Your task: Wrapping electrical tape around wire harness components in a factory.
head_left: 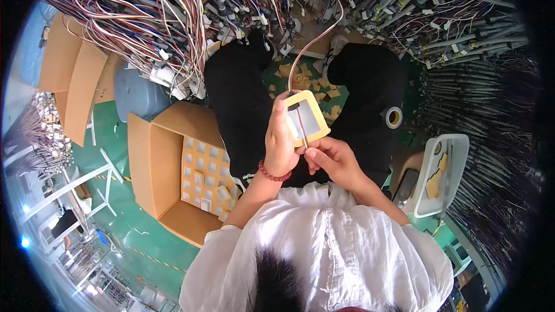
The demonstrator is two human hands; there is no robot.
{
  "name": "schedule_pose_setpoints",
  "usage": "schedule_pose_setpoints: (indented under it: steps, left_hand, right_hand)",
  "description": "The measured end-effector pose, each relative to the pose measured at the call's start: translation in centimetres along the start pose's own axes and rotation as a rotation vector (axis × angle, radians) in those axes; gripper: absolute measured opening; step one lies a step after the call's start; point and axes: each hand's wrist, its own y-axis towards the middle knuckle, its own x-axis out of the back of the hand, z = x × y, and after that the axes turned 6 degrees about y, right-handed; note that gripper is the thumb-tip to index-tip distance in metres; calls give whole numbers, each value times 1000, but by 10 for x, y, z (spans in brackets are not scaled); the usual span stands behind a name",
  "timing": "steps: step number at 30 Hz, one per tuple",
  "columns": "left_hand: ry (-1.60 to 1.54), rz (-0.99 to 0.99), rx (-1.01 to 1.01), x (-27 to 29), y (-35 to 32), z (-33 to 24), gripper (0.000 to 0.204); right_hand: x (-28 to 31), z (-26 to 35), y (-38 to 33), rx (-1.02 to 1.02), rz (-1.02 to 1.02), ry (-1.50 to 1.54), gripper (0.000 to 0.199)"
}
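My left hand [278,141] is closed around the left side of a small square white housing [313,120] with a yellow rim, open side up. A brown-and-white cable [304,51] enters its upper edge and runs up toward the hanging wires. Thin reddish wire [300,120] crosses the inside of the housing and comes out over the lower rim. There my right hand [336,160] pinches the wire between thumb and fingers, close against the rim. The tip of the wire is hidden by those fingers.
Wire bundles [173,6] hang ahead, and grey cables [468,115] line the right. An open cardboard box [139,167] with small white parts stands left, beside a blue-grey stool [136,91]. A tape roll [393,118] is by my right leg, near a white bin [457,170]. Yellow scraps litter the floor.
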Motion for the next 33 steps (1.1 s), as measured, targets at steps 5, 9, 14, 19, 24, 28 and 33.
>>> schedule_pose_setpoints:
  steps: [5,9,14,19,24,28,33]
  left_hand:
    - [-172,-138,183,-4,3,0,51]
    - [-217,-133,203,-5,6,1,53]
    - [-311,-27,290,6,12,10,52]
    - [19,43,102,8,6,0,51]
    - [453,207,-171,17,2,-7,53]
    - [758,431,-351,12,8,2,23]
    - [835,320,-376,1,-4,-4,33]
  right_hand:
    - [1,-6,2,134,9,-169,21]
    - [2,-1,3,227,10,-310,20]
    - [1,-1,1,298,-42,-405,19]
    - [17,33,-15,462,7,-670,21]
    - [76,76,-41,441,-598,-1239,55]
    - [110,61,-31,345,-583,-1197,60]
    - [61,65,-29,274,-225,-439,57]
